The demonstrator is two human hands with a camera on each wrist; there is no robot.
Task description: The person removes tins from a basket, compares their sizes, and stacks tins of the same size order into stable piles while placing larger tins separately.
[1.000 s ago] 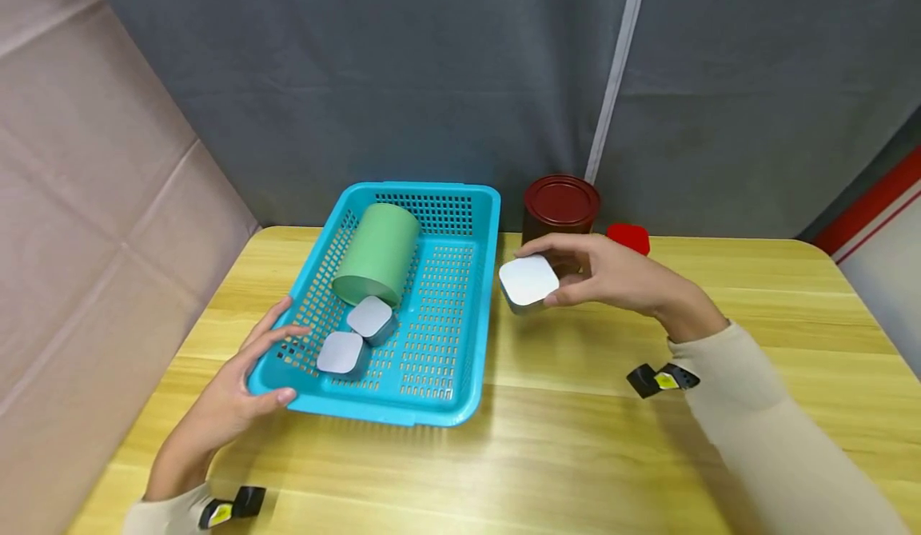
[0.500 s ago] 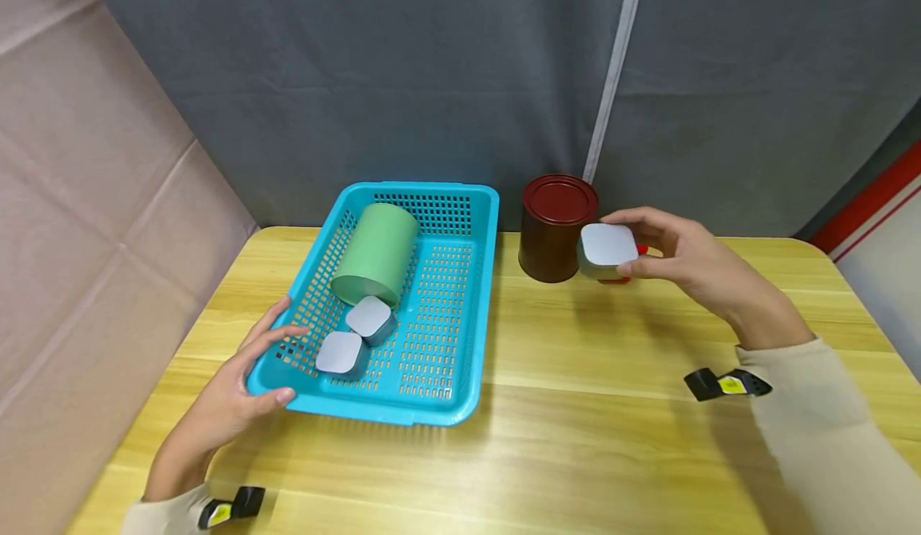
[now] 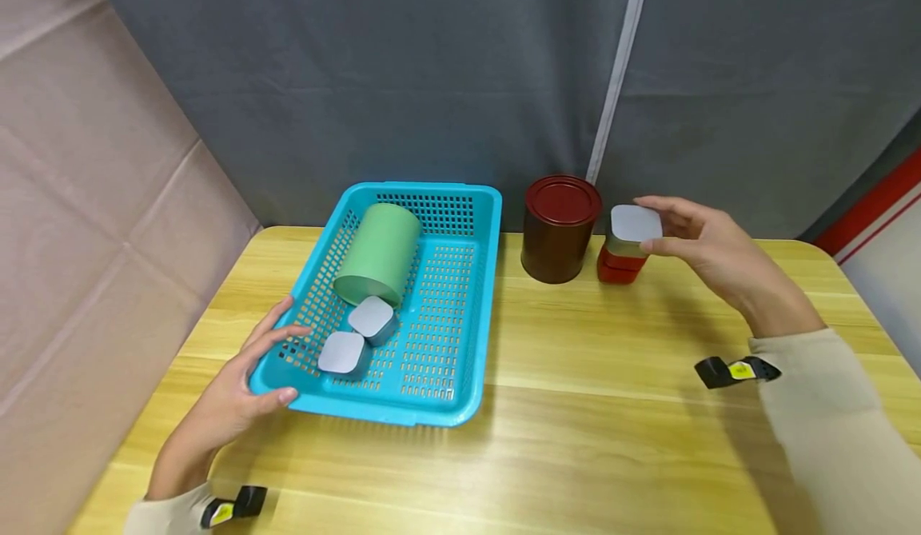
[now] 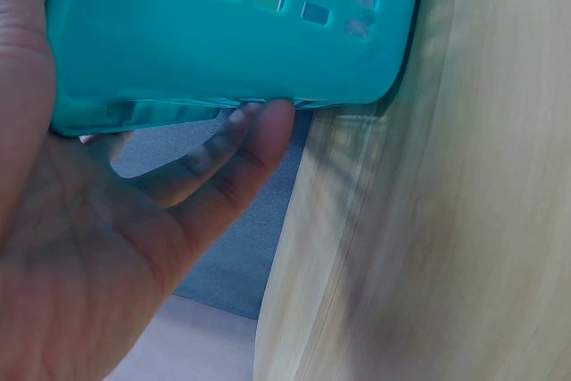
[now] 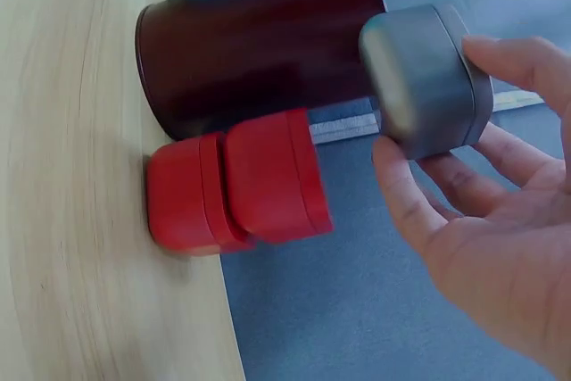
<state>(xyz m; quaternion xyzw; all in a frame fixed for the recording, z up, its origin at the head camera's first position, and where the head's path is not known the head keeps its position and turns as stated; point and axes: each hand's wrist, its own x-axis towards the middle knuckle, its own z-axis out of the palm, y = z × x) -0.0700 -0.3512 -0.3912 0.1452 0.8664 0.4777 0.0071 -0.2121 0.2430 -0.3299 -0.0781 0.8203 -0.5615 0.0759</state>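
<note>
My right hand point(image 3: 719, 259) pinches a small grey square tin with a pale lid point(image 3: 636, 223) between thumb and fingers. Directly below it stand two small red square tins, one stacked on the other; the right wrist view shows the upper red tin point(image 5: 275, 176), the lower red tin point(image 5: 186, 194) and a gap under the grey tin. My left hand point(image 3: 230, 399) grips the near left corner of a turquoise plastic basket point(image 3: 489, 303), thumb at the front rim and fingers along the left side. In the basket, a green cylindrical canister point(image 3: 377, 251) lies on its side near two more grey tins point(image 3: 344, 353).
A dark red-brown canister with a round lid point(image 3: 557, 235) stands upright between the basket and the red tins. Behind the wooden table point(image 3: 576, 439) hangs a grey curtain point(image 3: 403, 71), and a pale panel point(image 3: 86, 199) rises along the left.
My right hand has carried the grey tin rightward from beside the basket, past the dark canister, to above the red stack. The left hand and the basket have stayed put.
</note>
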